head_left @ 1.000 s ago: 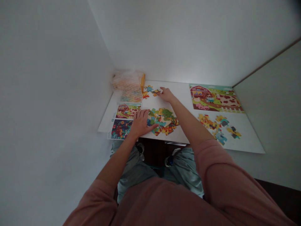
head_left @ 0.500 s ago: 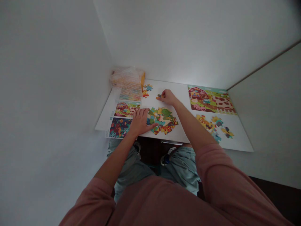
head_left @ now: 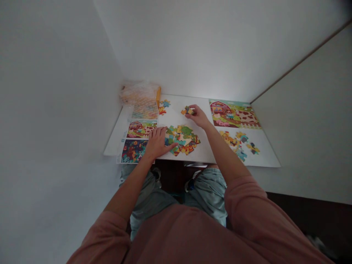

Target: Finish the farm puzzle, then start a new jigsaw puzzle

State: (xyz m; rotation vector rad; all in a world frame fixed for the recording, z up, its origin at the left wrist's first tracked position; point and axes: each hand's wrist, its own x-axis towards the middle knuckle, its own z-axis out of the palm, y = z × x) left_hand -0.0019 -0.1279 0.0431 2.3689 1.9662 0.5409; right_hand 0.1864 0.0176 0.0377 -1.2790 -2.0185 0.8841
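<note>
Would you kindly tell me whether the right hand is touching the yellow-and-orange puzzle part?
Touching: the head view shows the right hand gripping the puzzle part by its edge.

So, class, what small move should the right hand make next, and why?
Probably set the puzzle piece, possibly several joined, onto the white tabletop beside the small cluster: the right hand pinches it nearby, with bare surface between, and the left hand rests at the pile.

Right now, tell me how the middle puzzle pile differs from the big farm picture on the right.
The puzzle pile is a jumble of overlapping pieces; the big farm picture is one neat, flat rectangle. The puzzle pile has the left hand at its edge; neither hand is on the big farm picture. Both are colourful and lie on the white table.
</note>
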